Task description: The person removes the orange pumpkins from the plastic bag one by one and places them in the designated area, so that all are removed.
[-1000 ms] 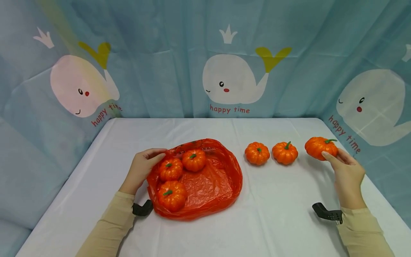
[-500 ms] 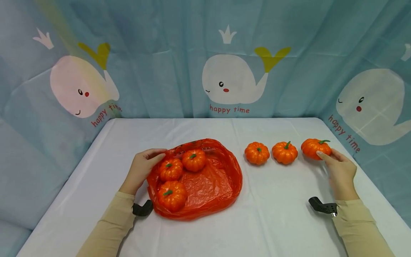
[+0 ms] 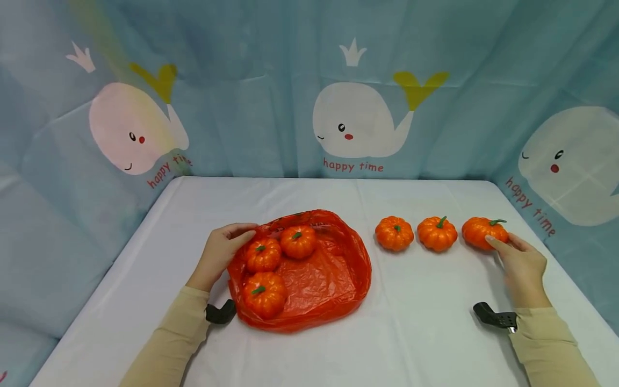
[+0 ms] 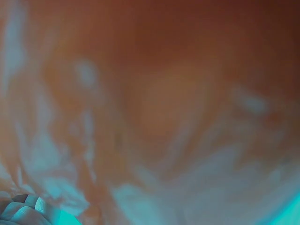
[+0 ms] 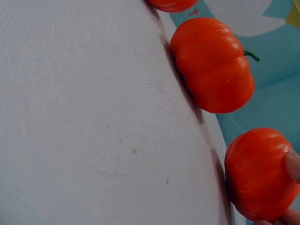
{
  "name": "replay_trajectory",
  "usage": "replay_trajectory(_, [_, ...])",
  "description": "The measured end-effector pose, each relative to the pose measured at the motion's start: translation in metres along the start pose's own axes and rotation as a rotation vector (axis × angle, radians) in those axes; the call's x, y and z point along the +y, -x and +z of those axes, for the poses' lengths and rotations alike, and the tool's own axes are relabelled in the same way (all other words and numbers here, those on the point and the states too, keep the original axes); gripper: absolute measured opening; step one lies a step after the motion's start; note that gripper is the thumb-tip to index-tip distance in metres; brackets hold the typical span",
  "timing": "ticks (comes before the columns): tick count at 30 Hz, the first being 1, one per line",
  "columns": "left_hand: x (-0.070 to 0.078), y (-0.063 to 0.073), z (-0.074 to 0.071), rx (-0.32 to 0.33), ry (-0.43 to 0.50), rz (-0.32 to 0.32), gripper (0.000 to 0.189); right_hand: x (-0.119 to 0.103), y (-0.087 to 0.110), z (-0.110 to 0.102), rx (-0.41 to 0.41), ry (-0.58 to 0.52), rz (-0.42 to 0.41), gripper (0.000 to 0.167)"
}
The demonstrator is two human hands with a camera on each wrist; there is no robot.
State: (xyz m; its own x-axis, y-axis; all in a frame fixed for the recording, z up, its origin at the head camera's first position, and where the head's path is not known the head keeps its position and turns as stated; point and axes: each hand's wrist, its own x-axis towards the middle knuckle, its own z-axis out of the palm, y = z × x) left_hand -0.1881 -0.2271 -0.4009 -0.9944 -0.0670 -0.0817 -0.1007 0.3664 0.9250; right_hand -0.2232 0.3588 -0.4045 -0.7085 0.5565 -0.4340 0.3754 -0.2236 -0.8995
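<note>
With the left hand (image 3: pixel 224 253), pinching the left rim of a red plastic bag (image 3: pixel 321 287) with three small orange pumpkins (image 3: pixel 265 295) inside. Beside two more pumpkins (image 3: pixel 437 235) on the white desk (image 3: pixel 387 333), holding the end pumpkin (image 3: pixel 476 232) with the right hand (image 3: pixel 524 266).
</note>
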Motion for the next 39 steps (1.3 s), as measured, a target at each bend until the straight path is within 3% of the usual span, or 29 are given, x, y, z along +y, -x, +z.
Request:
replay_trajectory(9, [0.0, -0.001, 0.0, 0.0, -0.017, -0.001, 0.049, 0.003, -0.003, -0.006, -0.041, 0.099, 0.021, 0.1])
replay_trajectory(12, [0.0, -0.002, 0.0, 0.001, -0.015, -0.004, 0.049, 0.003, 0.0, -0.005, -0.032, 0.157, -0.01, 0.093])
replay_trajectory(17, [0.001, -0.002, 0.0, -0.002, -0.014, -0.015, 0.05, 0.0, 0.02, 0.0, 0.035, 0.176, -0.156, 0.076])
replay_trajectory(22, [0.001, -0.001, 0.0, -0.007, -0.033, -0.015, 0.049, 0.0, 0.065, 0.019, 0.026, 0.075, -0.355, 0.066])
replay_trajectory(25, [0.001, -0.001, -0.001, -0.006, -0.04, -0.016, 0.048, 0.002, 0.092, 0.037, -0.087, 0.04, -0.449, 0.06])
replay_trajectory(31, [0.001, -0.001, -0.002, -0.004, -0.025, -0.003, 0.05, 0.02, 0.131, 0.074, -0.452, 0.315, -0.637, 0.053])
replay_trajectory(34, [0.0, -0.001, -0.001, -0.007, -0.017, 0.002, 0.05, 0.028, 0.147, 0.094, -0.588, 0.371, -0.637, 0.058])
replay_trajectory(39, [-0.001, -0.002, 0.001, -0.006, -0.007, -0.003, 0.05, 0.038, 0.167, 0.125, -0.727, 0.387, -0.611, 0.058])
